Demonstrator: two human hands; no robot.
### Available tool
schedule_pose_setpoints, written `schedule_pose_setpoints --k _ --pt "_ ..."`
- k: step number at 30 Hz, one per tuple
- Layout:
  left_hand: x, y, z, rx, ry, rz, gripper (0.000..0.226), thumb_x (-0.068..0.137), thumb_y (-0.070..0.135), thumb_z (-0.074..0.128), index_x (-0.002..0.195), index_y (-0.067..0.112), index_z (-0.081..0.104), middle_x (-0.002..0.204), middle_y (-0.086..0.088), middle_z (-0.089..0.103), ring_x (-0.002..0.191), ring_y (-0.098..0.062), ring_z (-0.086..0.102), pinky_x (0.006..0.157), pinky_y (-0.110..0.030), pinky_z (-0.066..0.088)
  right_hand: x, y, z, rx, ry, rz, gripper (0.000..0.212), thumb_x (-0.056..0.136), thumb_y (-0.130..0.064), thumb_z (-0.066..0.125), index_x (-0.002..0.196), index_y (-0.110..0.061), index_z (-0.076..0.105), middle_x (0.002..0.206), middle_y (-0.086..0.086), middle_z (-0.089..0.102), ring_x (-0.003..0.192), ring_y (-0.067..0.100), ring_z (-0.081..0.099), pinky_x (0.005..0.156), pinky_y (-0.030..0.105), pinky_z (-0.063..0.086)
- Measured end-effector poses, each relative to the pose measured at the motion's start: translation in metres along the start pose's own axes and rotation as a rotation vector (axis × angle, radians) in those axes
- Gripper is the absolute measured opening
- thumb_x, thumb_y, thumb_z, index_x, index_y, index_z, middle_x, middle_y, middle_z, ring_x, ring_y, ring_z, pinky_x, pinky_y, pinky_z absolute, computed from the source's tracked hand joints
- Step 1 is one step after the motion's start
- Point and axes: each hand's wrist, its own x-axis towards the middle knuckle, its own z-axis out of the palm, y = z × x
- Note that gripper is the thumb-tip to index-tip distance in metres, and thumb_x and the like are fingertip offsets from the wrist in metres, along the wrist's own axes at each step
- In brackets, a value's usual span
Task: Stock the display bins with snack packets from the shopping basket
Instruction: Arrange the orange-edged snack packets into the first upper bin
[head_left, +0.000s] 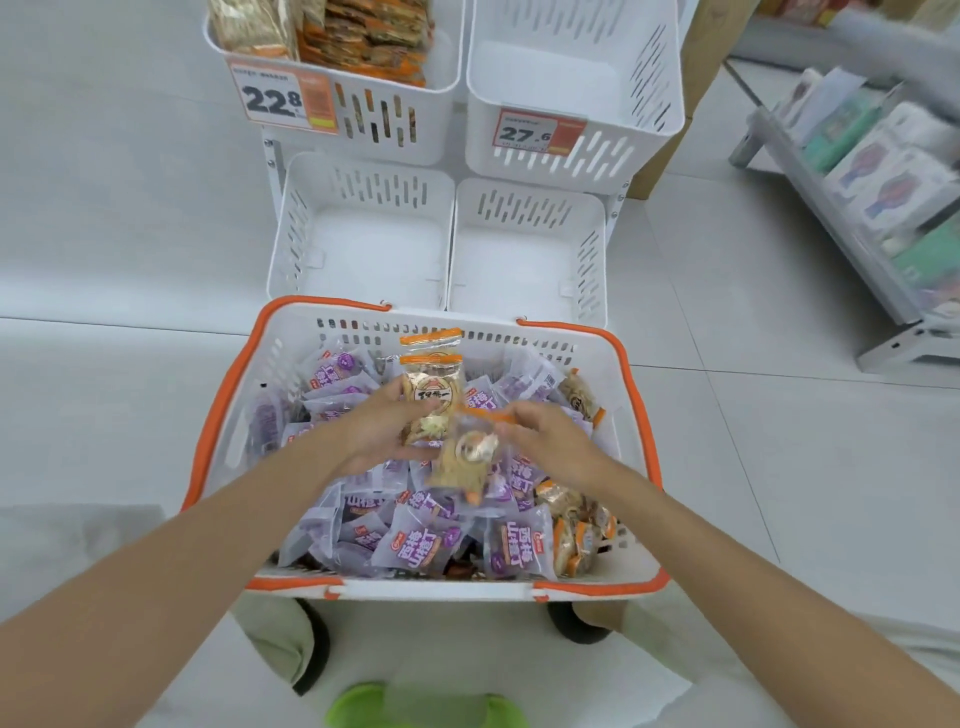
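Note:
A white shopping basket with an orange rim stands on the floor in front of me, full of purple snack packets and some orange-edged cracker packets. Above it my left hand holds a small stack of orange-edged cracker packets. My right hand pinches another orange-edged packet by its top edge; it hangs blurred beside the left hand. Behind the basket stand white display bins: the upper left bin holds orange packets, the upper right bin and both lower bins hold nothing.
Price tags reading 22.8 and 27.6 hang on the upper bins. A grey shelf with boxed goods runs along the right. Pale tiled floor surrounds the bins. My green slippers show at the bottom edge.

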Motion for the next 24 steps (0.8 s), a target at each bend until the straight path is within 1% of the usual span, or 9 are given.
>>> schedule_pose_setpoints --k 4,7,10,13,15,17,19,22,24 --pt "-0.007 0.016 0.007 -0.007 -0.129 0.031 0.052 0.097 0.052 0.042 0.136 0.018 0.049 0.13 -0.011 0.064 0.115 -0.024 0.065 0.102 -0.042 0.049 0.036 -0.037 -0.01 0.07 0.187 -0.02 0.009 0.097 -0.017 0.059 0.092 -0.014 0.065 0.082 0.002 0.069 0.075 0.023 0.068 0.073 0.042 0.058" --pt "-0.009 0.029 0.011 0.086 -0.135 0.138 0.042 0.095 0.035 0.056 0.133 0.02 0.046 0.118 -0.001 0.068 0.102 -0.017 0.07 0.088 -0.03 0.057 0.059 -0.061 -0.008 0.172 0.325 -0.077 0.006 0.094 -0.017 0.063 0.099 -0.021 0.063 0.089 -0.001 0.066 0.081 0.018 0.064 0.078 0.035 0.057" --pt "-0.006 0.057 0.006 0.065 -0.009 0.238 0.014 0.101 0.031 0.05 0.115 0.033 0.049 0.093 0.013 0.071 0.087 -0.012 0.07 0.07 -0.02 0.057 0.086 -0.083 -0.009 0.254 0.283 0.009 0.053 0.093 -0.043 0.06 0.138 -0.02 0.045 0.13 0.003 0.054 0.117 0.019 0.053 0.096 0.028 0.045" --pt "0.003 0.098 0.0 0.113 0.164 0.341 0.044 0.105 0.045 0.029 0.126 0.013 0.05 0.101 -0.004 0.069 0.08 -0.013 0.068 0.058 -0.021 0.052 0.111 -0.117 -0.006 0.451 0.078 0.066 0.069 0.08 -0.075 0.047 0.127 -0.025 0.056 0.127 0.01 0.063 0.116 0.027 0.061 0.107 0.049 0.043" --pt "0.012 0.131 -0.011 0.179 0.29 0.432 0.062 0.101 0.056 0.018 0.127 0.009 0.047 0.114 -0.014 0.063 0.09 -0.02 0.064 0.066 -0.025 0.053 0.134 -0.142 -0.012 0.508 0.086 0.045 0.074 0.074 -0.08 0.044 0.124 -0.027 0.054 0.122 0.005 0.066 0.112 0.021 0.064 0.105 0.049 0.045" --pt "0.018 0.168 -0.026 0.253 0.34 0.493 0.083 0.086 0.077 0.016 0.133 0.014 0.044 0.133 -0.021 0.053 0.12 -0.033 0.055 0.098 -0.045 0.049 0.158 -0.168 -0.021 0.529 0.093 -0.043 0.057 0.087 -0.07 0.045 0.124 -0.028 0.05 0.118 -0.005 0.065 0.104 0.004 0.065 0.096 0.037 0.05" --pt "0.024 0.206 -0.043 0.364 0.392 0.607 0.083 0.081 0.077 0.015 0.128 0.017 0.049 0.132 -0.021 0.053 0.13 -0.042 0.043 0.108 -0.061 0.035 0.183 -0.19 -0.032 0.544 0.145 -0.138 0.032 0.098 -0.052 0.046 0.121 -0.03 0.048 0.113 -0.013 0.063 0.092 -0.012 0.062 0.082 0.022 0.049" --pt "0.017 0.263 -0.063 0.577 0.52 0.857 0.056 0.092 0.055 0.016 0.108 0.026 0.06 0.108 -0.007 0.057 0.118 -0.041 0.047 0.1 -0.047 0.038 0.223 -0.223 -0.055 0.595 0.332 -0.192 0.023 0.096 -0.047 0.052 0.109 -0.028 0.055 0.111 0.003 0.066 0.099 0.011 0.067 0.082 0.033 0.057" --pt "0.016 0.291 -0.085 0.67 0.832 1.005 0.057 0.096 0.05 0.022 0.133 0.019 0.051 0.122 -0.008 0.05 0.121 -0.031 0.042 0.101 -0.044 0.035 0.254 -0.241 -0.076 0.616 0.434 -0.184 0.024 0.089 -0.054 0.054 0.1 -0.033 0.055 0.112 0.008 0.064 0.103 0.023 0.066 0.086 0.044 0.057"
